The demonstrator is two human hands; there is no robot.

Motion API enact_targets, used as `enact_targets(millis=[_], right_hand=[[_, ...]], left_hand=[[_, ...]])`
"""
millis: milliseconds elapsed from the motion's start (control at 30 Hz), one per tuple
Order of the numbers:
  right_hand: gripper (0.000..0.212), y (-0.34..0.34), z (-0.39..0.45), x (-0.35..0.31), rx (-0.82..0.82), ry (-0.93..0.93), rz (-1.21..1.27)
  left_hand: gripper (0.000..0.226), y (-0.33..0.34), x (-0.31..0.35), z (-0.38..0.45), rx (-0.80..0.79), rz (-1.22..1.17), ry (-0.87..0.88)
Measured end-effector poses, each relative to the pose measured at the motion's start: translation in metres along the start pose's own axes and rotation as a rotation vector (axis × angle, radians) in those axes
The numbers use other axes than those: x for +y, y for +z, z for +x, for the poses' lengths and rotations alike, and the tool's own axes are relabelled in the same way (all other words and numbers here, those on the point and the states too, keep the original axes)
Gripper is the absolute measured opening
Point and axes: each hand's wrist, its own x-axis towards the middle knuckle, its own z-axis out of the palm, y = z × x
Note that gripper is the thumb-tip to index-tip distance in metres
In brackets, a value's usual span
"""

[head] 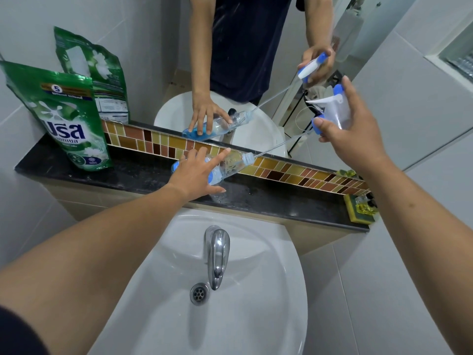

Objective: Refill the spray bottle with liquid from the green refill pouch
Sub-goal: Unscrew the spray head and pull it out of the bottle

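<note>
A clear plastic bottle point(231, 163) with a blue label leans tilted on the black ledge point(143, 175), its open neck pointing right and up. My left hand point(197, 172) rests on its body and holds it. My right hand point(353, 129) holds the white and blue spray head point(330, 106) up to the right, clear of the bottle. The head's thin dip tube point(279, 144) runs down to the bottle's mouth. The green refill pouch point(64, 119) stands upright at the left end of the ledge, against the mirror.
A white basin point(268, 290) with a chrome tap point(217, 254) and drain point(199, 293) lies below the ledge. A strip of brown mosaic tiles point(281, 169) runs under the mirror. A yellow-green sponge point(359, 208) sits at the ledge's right end. Grey tiled walls close in on both sides.
</note>
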Motion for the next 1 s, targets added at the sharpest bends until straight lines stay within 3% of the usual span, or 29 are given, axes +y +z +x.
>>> enact_targets(millis=[467,1000], right_hand=[[0.085,0.011,-0.019,0.016,0.145,0.033,0.105],[0.085,0.014,-0.028,0.026,0.135,0.069,0.090]], left_hand=[[0.107,0.000,0.000,0.005,-0.024,-0.010,0.009],[0.108,-0.001,-0.003,0.012,-0.044,-0.005,0.040]])
